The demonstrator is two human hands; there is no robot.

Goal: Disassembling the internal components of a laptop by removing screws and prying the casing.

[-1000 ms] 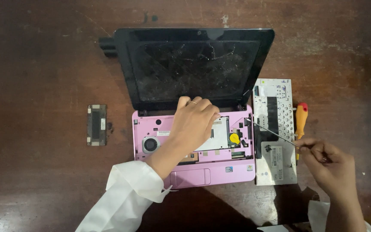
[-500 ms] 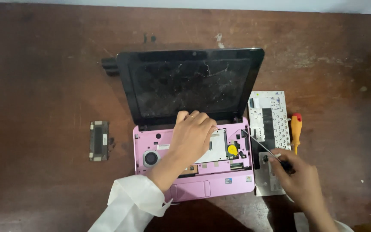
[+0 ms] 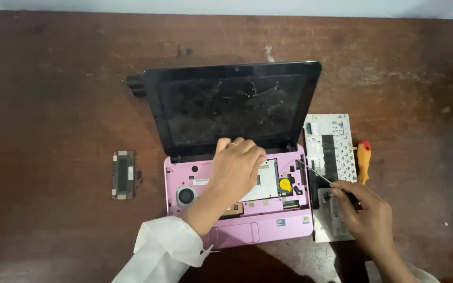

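Observation:
A small pink laptop [image 3: 281, 228] lies open on the wooden table, its keyboard taken off and its insides showing. Its dark dusty screen [image 3: 232, 107] stands tilted back. My left hand [image 3: 237, 167] rests flat on the exposed board near the hinge, a ring on one finger. My right hand [image 3: 365, 215] grips the dark handle of a thin screwdriver [image 3: 315, 174], whose tip touches the right edge of the laptop's base. A yellow round part [image 3: 286, 184] sits in the base beside my left hand.
The removed keyboard [image 3: 331, 152] lies face down to the right of the laptop, partly under my right hand. An orange-handled screwdriver [image 3: 363, 160] lies beside it. A small dark cover plate [image 3: 123, 174] lies to the left. A black battery [image 3: 136, 84] pokes out behind the screen.
My right hand has moved left and up with the thin screwdriver, bringing its tip to the laptop's right edge. My left hand has stayed on the board.

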